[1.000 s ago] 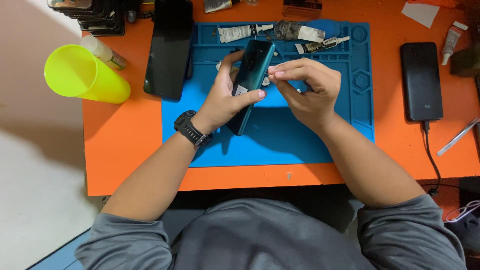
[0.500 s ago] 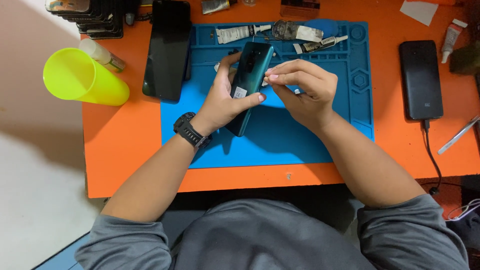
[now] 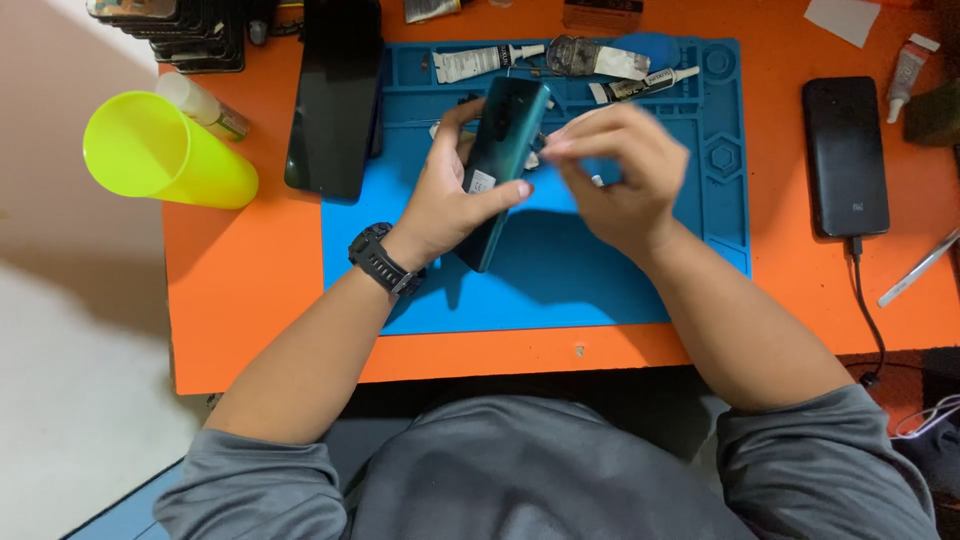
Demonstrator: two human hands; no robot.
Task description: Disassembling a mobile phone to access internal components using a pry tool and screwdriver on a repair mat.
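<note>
My left hand (image 3: 445, 195) grips a teal smartphone (image 3: 503, 165), back side up and tilted, above a blue work mat (image 3: 560, 270). A black watch sits on that wrist. My right hand (image 3: 615, 170) hovers just right of the phone's upper edge, fingertips pinched together near it; motion blur hides whether something small is between them. Both forearms wear grey sleeves pushed up.
On the orange table (image 3: 250, 290): a yellow cup (image 3: 160, 155) lying on its side with a small bottle behind it, a black screen panel (image 3: 335, 95), glue tubes (image 3: 480, 62) along the mat's top, a black phone (image 3: 845, 155) on a cable at right, tweezers (image 3: 920, 268).
My right hand has lifted off the phone's edge and shifted slightly right. The phone stays in my left hand at nearly the same tilt.
</note>
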